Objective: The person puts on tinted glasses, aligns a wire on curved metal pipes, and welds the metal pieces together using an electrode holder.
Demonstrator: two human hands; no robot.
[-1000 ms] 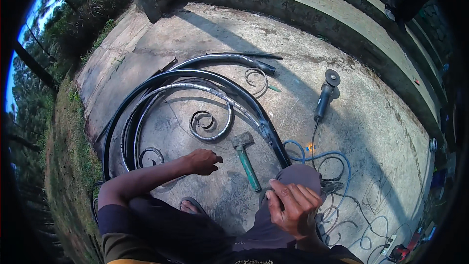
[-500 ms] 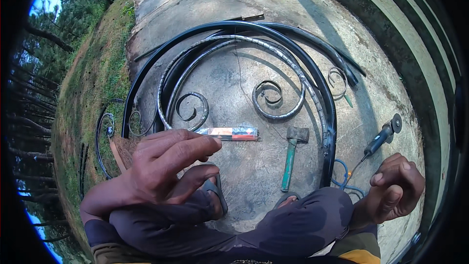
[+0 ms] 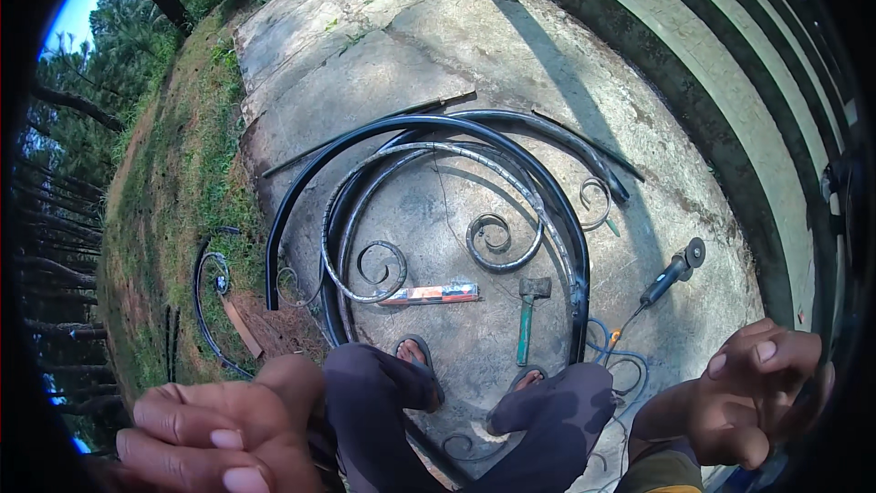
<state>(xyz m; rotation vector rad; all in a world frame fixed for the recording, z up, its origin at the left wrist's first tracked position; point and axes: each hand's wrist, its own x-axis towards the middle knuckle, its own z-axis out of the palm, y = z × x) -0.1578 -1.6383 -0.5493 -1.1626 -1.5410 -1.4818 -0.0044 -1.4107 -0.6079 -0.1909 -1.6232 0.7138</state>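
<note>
My left hand (image 3: 214,429) is at the lower left, beside my left knee, its fingers loosely bent and holding nothing that I can see. On the lower right, my right hand (image 3: 757,393) is raised with bent fingers spread apart and nothing in them. A hammer (image 3: 526,321) with a green handle lies in front of my feet. To its left lies a long flat pack (image 3: 431,294) in orange, white and black. An angle grinder (image 3: 671,276) lies on the concrete beyond my right hand.
A black curved pipe (image 3: 429,123) arches over banded metal rods with scroll ends (image 3: 494,242). A small metal scroll (image 3: 598,204) lies right of it. A blue cable (image 3: 630,356) runs near my right leg. Wood (image 3: 245,327) lies by the grass; concrete steps (image 3: 630,32) rise at right.
My left hand has moved down and left, away from over the pack. My right hand has shifted slightly right and its fingers have spread. The view has shifted, showing the ground items lower.
</note>
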